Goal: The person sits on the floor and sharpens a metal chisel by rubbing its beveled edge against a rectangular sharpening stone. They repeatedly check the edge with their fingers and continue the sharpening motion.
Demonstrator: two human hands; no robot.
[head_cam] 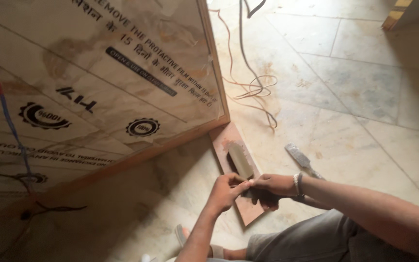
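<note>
A putty knife with a wide blade (241,160) smeared with greyish paste lies over a small brown board (229,140) on the floor. My right hand (272,187), with a bracelet at the wrist, grips the knife's dark handle. My left hand (225,191) pinches the knife where the blade meets the handle, its fingertips touching my right hand. The lower part of the board is hidden under both hands.
A large laminate-faced panel (98,82) under printed protective film stands at the left, its corner beside the board. A second scraper (299,156) lies on the marble floor to the right. Loose wires (253,87) trail behind. My sandalled foot (183,235) and grey-trousered knee are at the bottom.
</note>
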